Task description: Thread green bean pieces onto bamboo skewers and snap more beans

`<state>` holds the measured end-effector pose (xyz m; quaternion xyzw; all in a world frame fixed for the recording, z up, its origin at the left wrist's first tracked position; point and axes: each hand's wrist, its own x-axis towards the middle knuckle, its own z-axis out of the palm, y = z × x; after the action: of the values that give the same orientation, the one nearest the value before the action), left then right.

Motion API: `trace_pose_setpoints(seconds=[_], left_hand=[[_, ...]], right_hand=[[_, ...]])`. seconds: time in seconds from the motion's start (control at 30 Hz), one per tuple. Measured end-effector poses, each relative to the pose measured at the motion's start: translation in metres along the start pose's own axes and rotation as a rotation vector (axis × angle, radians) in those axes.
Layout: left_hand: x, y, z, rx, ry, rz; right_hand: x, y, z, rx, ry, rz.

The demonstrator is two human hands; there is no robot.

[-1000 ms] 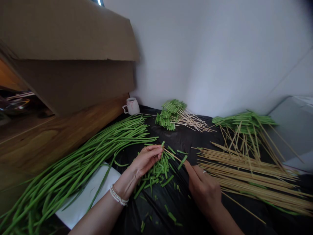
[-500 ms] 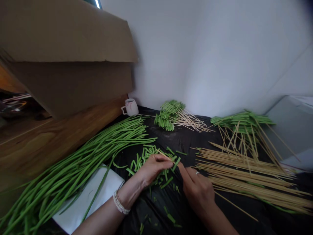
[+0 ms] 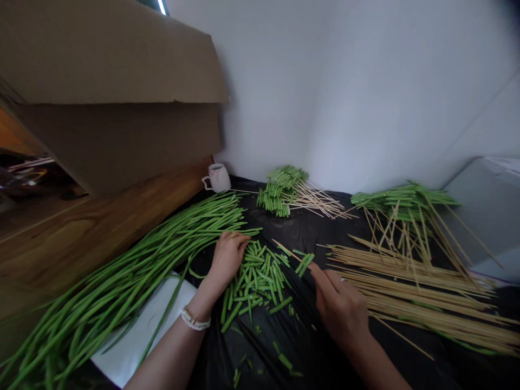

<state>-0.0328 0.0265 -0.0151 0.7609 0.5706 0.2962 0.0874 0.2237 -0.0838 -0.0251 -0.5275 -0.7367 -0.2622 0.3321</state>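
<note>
My right hand [image 3: 341,300] grips a bamboo skewer [image 3: 280,246] that points up and left. A few short green stem pieces [image 3: 304,264] are threaded crosswise on it, just beyond my fingertips. My left hand [image 3: 229,254] is at the upper left edge of a loose pile of cut green stems [image 3: 264,273]. Its fingers are bunched together, and whatever lies between them is hidden. Right beside that hand runs a heap of long green stems [image 3: 162,254], which look like garlic scapes.
Many bare skewers [image 3: 418,292] lie at right. Behind are two heaps of filled skewers, one in the middle [image 3: 282,189] and one at right [image 3: 406,200]. A mug [image 3: 218,177] stands by the wall. A cardboard box [image 3: 122,97] looms at left; a white sheet [image 3: 142,330] lies under the stems.
My left hand has left the skewer and moved left and up to the far edge of the cut pile. The right hand has drawn slightly right and down with the skewer.
</note>
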Motion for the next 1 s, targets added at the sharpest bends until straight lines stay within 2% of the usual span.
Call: trace_pose_setpoints(seconds=[0.17, 0.33, 0.47, 0.73, 0.8, 0.9, 1.0], left_hand=[[-0.004, -0.007, 0.005, 0.226, -0.103, -0.036], [-0.004, -0.003, 0.001, 0.269, -0.109, -0.050], [-0.004, -0.003, 0.001, 0.238, -0.162, -0.060], [-0.004, -0.004, -0.001, 0.178, -0.086, -0.081], [-0.003, 0.002, -0.005, 0.036, 0.014, -0.095], [-0.001, 0.015, -0.009, -0.423, 0.132, -0.167], [-0.003, 0.029, -0.009, -0.947, 0.048, -0.353]], right_hand=[[0.001, -0.003, -0.001, 0.012, -0.005, -0.011], [-0.001, -0.003, -0.001, 0.005, -0.039, -0.013], [-0.003, -0.003, 0.001, 0.007, -0.056, -0.007], [-0.004, -0.003, 0.003, 0.010, -0.044, -0.008], [-0.003, -0.003, 0.002, 0.014, -0.032, -0.010], [-0.001, -0.004, -0.001, 0.022, -0.021, -0.022], [0.001, -0.006, -0.003, 0.029, -0.006, -0.032]])
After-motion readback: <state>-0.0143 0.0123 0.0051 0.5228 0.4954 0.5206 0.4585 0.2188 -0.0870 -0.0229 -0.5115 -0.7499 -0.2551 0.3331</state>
